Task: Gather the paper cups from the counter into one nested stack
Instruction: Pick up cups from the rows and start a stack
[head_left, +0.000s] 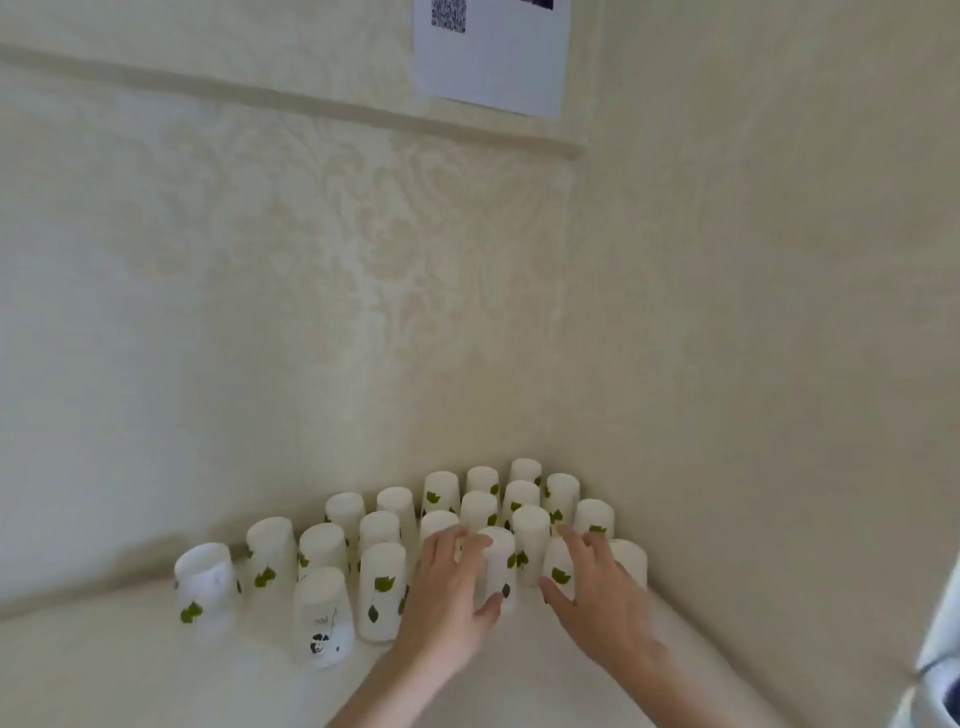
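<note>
Several white paper cups with green leaf prints stand upside down in rows on the white counter (130, 670), packed into the wall corner. My left hand (447, 597) wraps its fingers and thumb around one front-row cup (500, 566). My right hand (592, 587) curls around the neighbouring cup (558, 569), thumb in front and fingers over its top. A cup with a panda print (322, 618) stands at the front left, and a lone cup (205, 587) sits furthest left.
Cream patterned walls meet in a corner right behind the cups. A white sheet with a QR code (491, 52) hangs high on the wall. A white and dark object (943, 675) shows at the right edge.
</note>
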